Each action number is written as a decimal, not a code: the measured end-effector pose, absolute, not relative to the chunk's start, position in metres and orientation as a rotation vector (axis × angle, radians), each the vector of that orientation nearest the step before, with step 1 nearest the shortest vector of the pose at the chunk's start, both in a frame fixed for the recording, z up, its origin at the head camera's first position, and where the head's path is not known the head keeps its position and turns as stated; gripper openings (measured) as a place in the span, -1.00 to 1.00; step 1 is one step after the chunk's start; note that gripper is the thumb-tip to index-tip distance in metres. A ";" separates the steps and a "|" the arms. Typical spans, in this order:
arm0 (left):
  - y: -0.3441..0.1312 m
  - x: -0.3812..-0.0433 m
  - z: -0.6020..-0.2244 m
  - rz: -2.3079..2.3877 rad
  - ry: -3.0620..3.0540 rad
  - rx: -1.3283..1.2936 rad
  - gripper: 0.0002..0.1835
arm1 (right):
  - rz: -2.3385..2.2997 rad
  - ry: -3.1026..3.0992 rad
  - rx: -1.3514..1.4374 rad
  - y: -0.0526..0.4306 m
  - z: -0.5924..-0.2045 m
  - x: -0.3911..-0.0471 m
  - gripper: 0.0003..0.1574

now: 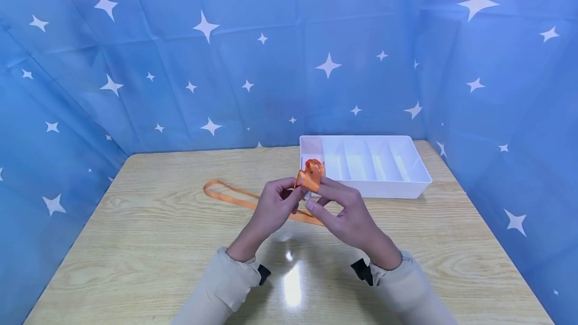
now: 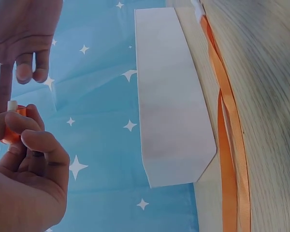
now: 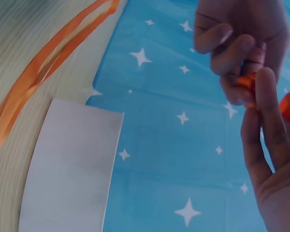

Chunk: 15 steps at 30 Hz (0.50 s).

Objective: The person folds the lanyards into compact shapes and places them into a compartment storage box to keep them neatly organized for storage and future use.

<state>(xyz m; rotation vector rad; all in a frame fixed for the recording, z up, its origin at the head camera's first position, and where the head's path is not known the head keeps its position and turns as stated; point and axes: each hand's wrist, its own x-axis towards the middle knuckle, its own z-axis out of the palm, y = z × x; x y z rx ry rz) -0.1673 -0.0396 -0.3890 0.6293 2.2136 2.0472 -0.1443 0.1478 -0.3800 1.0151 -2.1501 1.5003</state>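
Both hands meet over the middle of the table at a looped, bunched orange ribbon (image 1: 310,180). My left hand (image 1: 276,205) pinches its lower left part between thumb and index finger. A short white tip (image 2: 12,105) sticks up by the left fingertips in the left wrist view. Against the ribbon's right side lie the straight fingers of my right hand (image 1: 345,212), the thumb standing apart below. The ribbon partly hides those fingertips. In the right wrist view, the right-hand fingers (image 3: 268,111) reach up to the left hand (image 3: 246,43), with orange showing on either side.
Behind the hands stands a white divided box (image 1: 366,190) with several compartments. A long orange ribbon loop (image 1: 230,197) lies on the wooden table (image 1: 149,245), running beneath the hands. Blue cloth with white stars (image 1: 271,54) encloses the back and sides.
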 end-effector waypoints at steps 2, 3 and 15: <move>-0.039 -0.167 -0.389 2.055 2.205 0.614 -0.78 | 1.426 -2.135 1.026 0.147 -0.383 -0.145 -0.62; -0.039 -0.167 -0.389 2.062 2.196 0.606 -0.78 | 1.395 -2.131 1.029 0.146 -0.384 -0.145 -0.64; -0.040 -0.166 -0.390 2.146 2.043 0.542 -0.73 | 1.252 -2.125 1.056 0.146 -0.386 -0.144 -0.68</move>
